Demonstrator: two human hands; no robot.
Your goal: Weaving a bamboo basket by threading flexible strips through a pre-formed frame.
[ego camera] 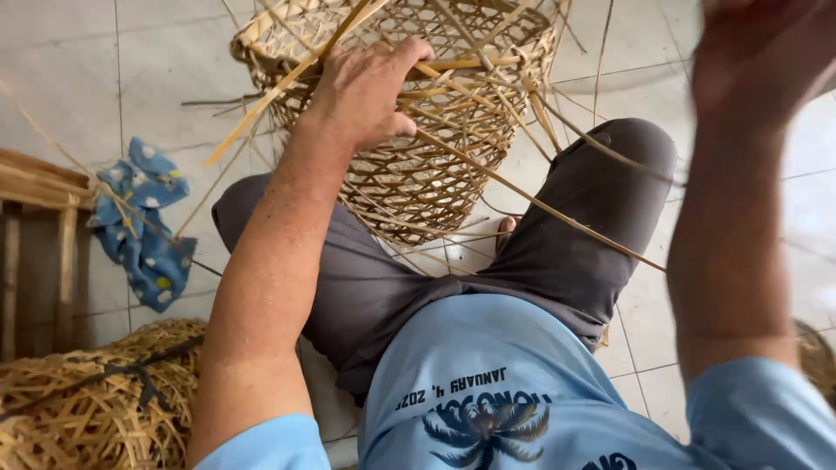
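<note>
Left hand (370, 91) fingers curled over rim of half-woven tan bamboo basket (418, 165); right hand (762, 52) raised, blurred, grip indeterminable.

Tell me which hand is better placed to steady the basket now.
Left hand: probably, since it already rests on the woven basket at its rim. The right hand is raised, blurred and apart from it, seemingly pulling a long strip.

**Bamboo, cloth and tile**

The open-weave basket (418, 148) is made of thin bamboo strips, pale yellow, dry and matt, with loose strips (540, 204) sticking out. Left of the basket lies a soft blue cloth (144, 222) with white spots. Beside it stands a rough wooden piece (35, 244). Under the basket, the floor tiles (165, 61) look smooth and slightly glossy.
</note>
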